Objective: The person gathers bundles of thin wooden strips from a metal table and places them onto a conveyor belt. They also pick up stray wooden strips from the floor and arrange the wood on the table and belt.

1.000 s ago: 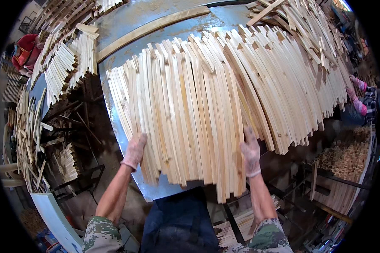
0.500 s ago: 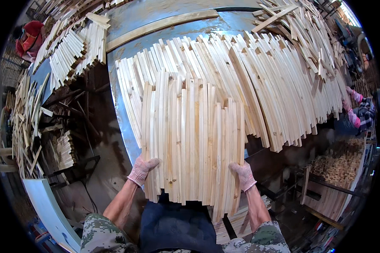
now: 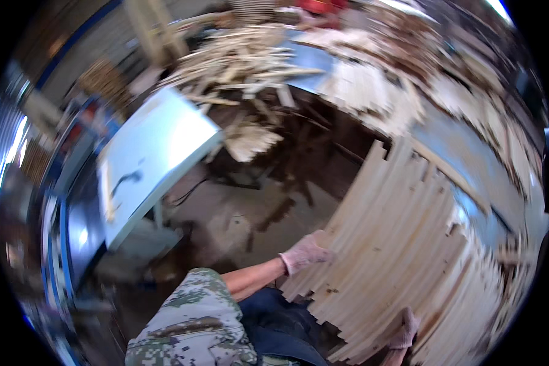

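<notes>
A broad row of pale wooden strips (image 3: 384,244), laid side by side with uneven ends, is squeezed between my two gloved hands. At its left edge my left hand (image 3: 307,252), in a light pinkish knitted glove, is closed on the outer strips. On the opposite edge my right hand (image 3: 404,330) grips the row low down, its fingers partly hidden and blurred. The strips tilt toward the upper right. More loose strips (image 3: 470,299) lie on the metal table just right of the held row; motion blur hides where the two groups part.
To the left stands a machine with a pale blue sloping top (image 3: 158,158). Beyond the dark floor (image 3: 232,226), a heap of strips (image 3: 244,55) and stacked rows (image 3: 360,88) lie on tables. A person in red (image 3: 320,5) is at the far edge.
My view has swung left, bringing the pale blue machine into the middle left. The strips, still between both hands, now appear farther right and slanted.
</notes>
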Demonstrator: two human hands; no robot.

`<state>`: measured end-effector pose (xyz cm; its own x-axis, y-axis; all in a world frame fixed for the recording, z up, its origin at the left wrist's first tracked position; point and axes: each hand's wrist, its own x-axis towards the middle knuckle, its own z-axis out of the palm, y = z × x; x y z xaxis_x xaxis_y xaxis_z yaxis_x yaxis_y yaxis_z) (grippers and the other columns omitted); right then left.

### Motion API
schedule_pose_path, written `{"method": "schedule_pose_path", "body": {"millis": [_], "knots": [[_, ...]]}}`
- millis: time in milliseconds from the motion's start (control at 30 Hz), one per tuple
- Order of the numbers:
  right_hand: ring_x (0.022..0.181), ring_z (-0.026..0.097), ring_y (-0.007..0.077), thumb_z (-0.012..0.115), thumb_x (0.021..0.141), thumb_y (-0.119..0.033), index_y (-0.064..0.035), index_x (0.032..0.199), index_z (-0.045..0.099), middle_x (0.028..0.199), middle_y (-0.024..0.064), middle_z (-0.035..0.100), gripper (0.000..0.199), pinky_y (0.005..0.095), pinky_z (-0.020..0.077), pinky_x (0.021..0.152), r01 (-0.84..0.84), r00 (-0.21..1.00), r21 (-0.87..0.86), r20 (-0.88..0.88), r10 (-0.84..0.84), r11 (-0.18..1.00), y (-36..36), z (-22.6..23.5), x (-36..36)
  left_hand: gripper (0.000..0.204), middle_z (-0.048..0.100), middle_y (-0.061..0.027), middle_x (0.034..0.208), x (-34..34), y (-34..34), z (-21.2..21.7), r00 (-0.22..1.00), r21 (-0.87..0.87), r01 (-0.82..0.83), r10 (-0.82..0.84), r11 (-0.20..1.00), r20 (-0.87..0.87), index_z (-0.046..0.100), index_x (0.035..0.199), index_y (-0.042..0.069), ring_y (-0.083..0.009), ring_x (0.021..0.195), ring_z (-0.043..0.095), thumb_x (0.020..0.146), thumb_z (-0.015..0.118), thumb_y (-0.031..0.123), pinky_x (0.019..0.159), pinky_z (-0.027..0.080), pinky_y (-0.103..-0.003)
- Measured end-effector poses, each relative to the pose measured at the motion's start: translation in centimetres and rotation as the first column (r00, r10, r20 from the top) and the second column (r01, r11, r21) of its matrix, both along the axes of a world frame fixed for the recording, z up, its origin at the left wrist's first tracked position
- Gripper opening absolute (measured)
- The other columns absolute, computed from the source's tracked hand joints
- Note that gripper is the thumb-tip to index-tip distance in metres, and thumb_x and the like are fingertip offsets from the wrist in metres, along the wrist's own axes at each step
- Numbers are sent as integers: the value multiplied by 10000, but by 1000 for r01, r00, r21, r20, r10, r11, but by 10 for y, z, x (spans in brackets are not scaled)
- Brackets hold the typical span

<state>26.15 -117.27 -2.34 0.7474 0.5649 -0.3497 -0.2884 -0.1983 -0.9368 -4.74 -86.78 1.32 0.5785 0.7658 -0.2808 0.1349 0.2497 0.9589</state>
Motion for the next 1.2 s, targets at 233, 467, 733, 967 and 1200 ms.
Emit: {"method": "schedule_pose_path", "body": {"millis": [233,467,733,967,1200], "knots": [[911,672,232,718,929,-284,-11,1226,604,1013,90,678,420,376,578,844,-494,870,152,93,485,856,170,129,-107,670,697,-50,1259,-203,0,46,843,-172,-392,428,904,327,536,1456,21,-103,1067,669,902,869,197,929,565,-282],[715,574,104,729,900,-238,-17,1135,671,895,-5,642,327,271,473,630,-778,628,171,167,760,605,311,136,-286,580,723,-65,1184,-427,-20,85,623,-177,-655,658,734,423,575,1391,26,-136,1046,695,898,854,149,908,586,-306],[693,649,163,759,903,-325,-70,978,716,794,1,668,269,298,524,666,-956,290,56,14,957,289,423,150,-490,571,727,-38,1149,-606,-31,116,509,-143,-841,852,522,120,623,1352,33,-131,1026,672,866,836,241,934,552,-313],[963,732,229,777,888,-257,54,1295,662,1142,114,747,525,375,596,866,-984,92,145,-103,990,106,521,150,-633,694,711,-80,1315,-722,25,93,484,-157,-869,872,469,-72,613,1437,21,-184,1171,653,858,840,329,1048,499,-351],[898,731,257,774,884,-139,79,1254,631,1060,140,732,452,416,627,817,-992,108,36,-194,975,117,619,126,-728,808,559,-228,1530,-813,128,49,242,-36,-962,782,272,-574,557,1477,-20,-293,1360,575,905,797,498,1137,442,-378]]}}
